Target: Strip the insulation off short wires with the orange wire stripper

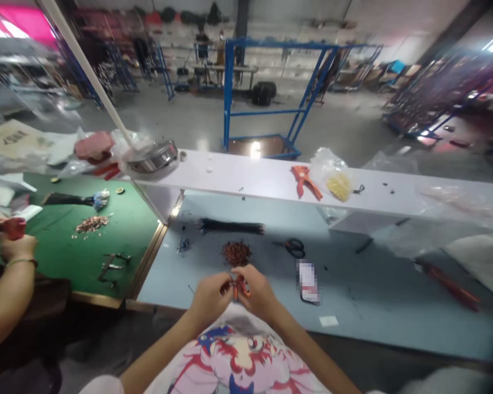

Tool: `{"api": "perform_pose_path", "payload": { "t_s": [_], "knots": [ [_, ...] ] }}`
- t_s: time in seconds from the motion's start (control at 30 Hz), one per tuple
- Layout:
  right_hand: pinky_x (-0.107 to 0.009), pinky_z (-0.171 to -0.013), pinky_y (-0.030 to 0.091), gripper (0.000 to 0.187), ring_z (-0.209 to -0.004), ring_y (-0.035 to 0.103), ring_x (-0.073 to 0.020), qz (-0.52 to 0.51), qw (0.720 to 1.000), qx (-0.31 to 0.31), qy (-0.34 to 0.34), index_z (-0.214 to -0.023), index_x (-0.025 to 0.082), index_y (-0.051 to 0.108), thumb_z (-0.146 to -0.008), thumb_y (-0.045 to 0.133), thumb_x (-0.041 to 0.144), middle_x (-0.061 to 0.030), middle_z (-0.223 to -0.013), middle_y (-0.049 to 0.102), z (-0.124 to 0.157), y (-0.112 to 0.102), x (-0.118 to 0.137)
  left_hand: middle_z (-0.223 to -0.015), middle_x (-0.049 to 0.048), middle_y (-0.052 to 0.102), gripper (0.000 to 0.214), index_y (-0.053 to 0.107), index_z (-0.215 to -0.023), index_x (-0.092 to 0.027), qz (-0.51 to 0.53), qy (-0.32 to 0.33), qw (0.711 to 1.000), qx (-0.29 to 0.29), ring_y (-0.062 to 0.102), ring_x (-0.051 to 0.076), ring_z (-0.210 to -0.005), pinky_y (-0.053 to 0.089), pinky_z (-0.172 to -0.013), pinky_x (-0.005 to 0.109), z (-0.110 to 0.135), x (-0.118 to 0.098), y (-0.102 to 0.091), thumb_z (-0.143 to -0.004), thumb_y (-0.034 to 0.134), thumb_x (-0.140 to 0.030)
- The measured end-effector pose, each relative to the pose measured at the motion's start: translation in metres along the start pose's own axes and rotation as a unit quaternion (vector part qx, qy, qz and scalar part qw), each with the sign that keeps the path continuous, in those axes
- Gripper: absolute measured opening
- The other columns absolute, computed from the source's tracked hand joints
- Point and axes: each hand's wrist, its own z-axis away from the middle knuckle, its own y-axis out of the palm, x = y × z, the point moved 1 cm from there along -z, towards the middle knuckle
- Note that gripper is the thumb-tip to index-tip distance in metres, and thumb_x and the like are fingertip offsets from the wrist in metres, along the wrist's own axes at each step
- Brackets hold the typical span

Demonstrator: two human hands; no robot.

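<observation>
My left hand (211, 296) and my right hand (258, 291) meet close to my chest at the near edge of the pale blue table (373, 295). Between their pinched fingers sits a small orange tool (239, 285), gripped by the right hand while the left fingers pinch something tiny against it. Just beyond the hands lies a pile of small reddish-brown parts (236, 253). A bundle of black wires (231, 226) lies farther back.
Black scissors (293, 247) and a phone (308, 281) lie right of the pile. An orange plier (304, 180) and a bag of yellow parts (337, 184) rest on the white shelf (271, 178). A co-worker's hand (14, 245) works over the green table (74, 251) at left.
</observation>
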Motion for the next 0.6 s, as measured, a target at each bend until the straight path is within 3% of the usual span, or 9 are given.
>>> {"api": "perform_pose_path", "payload": {
  "t_s": [0.2,0.43,0.6],
  "knots": [
    [-0.033,-0.062,0.049,0.044,-0.074,0.059,-0.0215,0.007,1.0,-0.006,-0.003,-0.11,0.025,0.048,-0.071,0.048,0.007,-0.0058,-0.084,0.06,0.007,0.008,-0.006,-0.067,0.0006,0.062,0.016,0.058,-0.069,-0.019,0.005,-0.034,0.999,0.03,0.052,0.014,-0.061,0.033,-0.058,0.025,-0.005,0.014,0.015,-0.074,0.044,-0.013],
    [-0.026,-0.066,0.044,0.044,-0.075,0.057,-0.0165,0.014,1.0,-0.003,0.01,-0.108,0.022,0.048,-0.068,0.044,0.002,-0.0037,-0.083,0.058,0.01,0.017,-0.011,-0.064,0.0003,0.058,0.014,0.055,-0.066,-0.015,0.033,-0.058,0.998,0.023,0.046,0.01,-0.06,0.028,-0.057,0.022,-0.007,0.023,0.031,-0.073,0.043,-0.01],
    [-0.023,-0.06,0.041,0.037,-0.068,0.055,-0.015,0.03,0.999,-0.016,-0.002,-0.094,0.021,0.049,-0.062,0.045,0.003,-0.0023,-0.078,0.057,0.01,0.027,-0.015,-0.059,-0.0014,0.053,0.009,0.052,-0.064,-0.014,0.056,-0.071,0.996,0.023,0.042,0.009,-0.057,0.026,-0.055,0.021,-0.003,0.032,0.041,-0.066,0.047,-0.007]
  ]
}}
